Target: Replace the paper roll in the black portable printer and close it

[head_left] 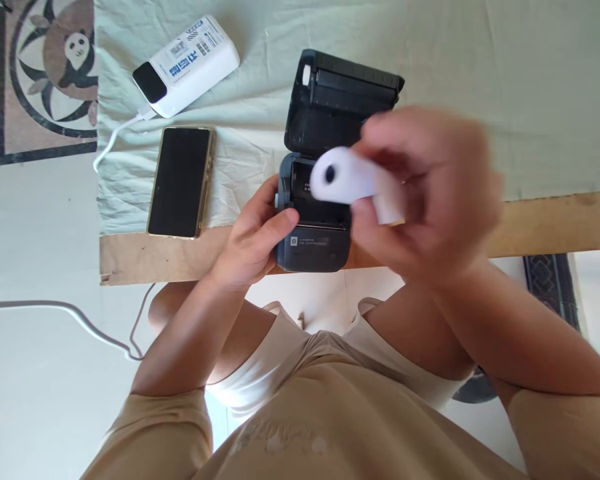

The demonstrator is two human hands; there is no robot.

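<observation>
A dark label printer (314, 248) is at the table's front edge with its lid (343, 93) swung up and back. My left hand (255, 237) is closed around the printer's left side, its thumb on the edge of the open compartment. Above the compartment's right side, my right hand (435, 193) pinches a small white paper roll (347, 180). The roll's round end with its dark core hole faces left, and a loose flap of paper hangs by my fingers. This hand is blurred by motion. Part of the compartment is hidden behind the roll.
A smartphone (180, 181) lies dark-screened left of the printer. Behind it rests a white power bank (187, 67) with a white cable (115, 137) plugged in. A pale green cloth (480, 80) covers the table, leaving its wooden front edge (545, 223) bare. My legs are under the edge.
</observation>
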